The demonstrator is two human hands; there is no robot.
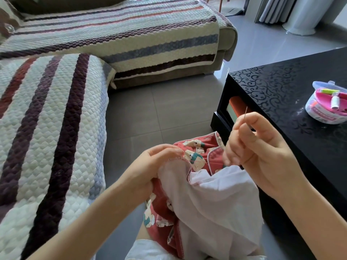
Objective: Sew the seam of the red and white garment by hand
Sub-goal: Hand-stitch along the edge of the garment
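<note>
The red and white garment (206, 194) lies bunched on the person's lap, beside the near edge of the black table (300, 87). The left hand (150, 166) grips the fabric at the seam with its fingers curled. The right hand (262, 147), held above the garment, pinches the needle (245, 113) upright. A sewing kit tub (327, 107) stands on the table.

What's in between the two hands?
In the head view, the red and white garment lies between the left hand and the right hand, which pinches a needle.
</note>
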